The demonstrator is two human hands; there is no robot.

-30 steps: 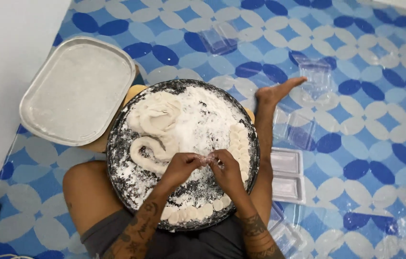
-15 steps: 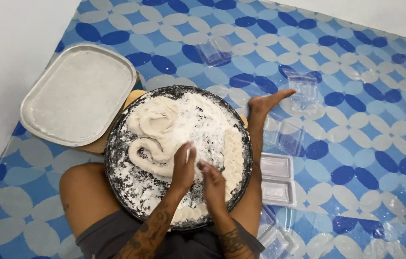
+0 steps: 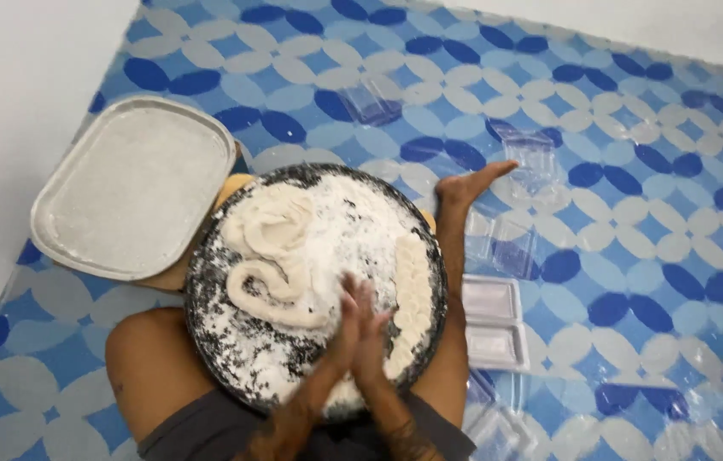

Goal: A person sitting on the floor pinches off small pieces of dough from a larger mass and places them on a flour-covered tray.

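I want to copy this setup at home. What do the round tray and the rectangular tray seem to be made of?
The round tray looks like dark speckled enamelled metal or stone; flour hides much of it. The rectangular tray looks like dull grey metal, probably aluminium, with a rolled rim and a floury film.

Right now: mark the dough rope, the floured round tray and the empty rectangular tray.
dough rope (image 3: pixel 272 299), head view, on its lower coiled loop.
floured round tray (image 3: pixel 207 329), head view, on its dark left rim.
rectangular tray (image 3: pixel 135 188), head view, on its bare floured middle.

White dough (image 3: pixel 272 256), black speckled round tray (image 3: pixel 207 316), blue-and-white patterned floor (image 3: pixel 635 171), grey rectangular tray (image 3: pixel 131 188)
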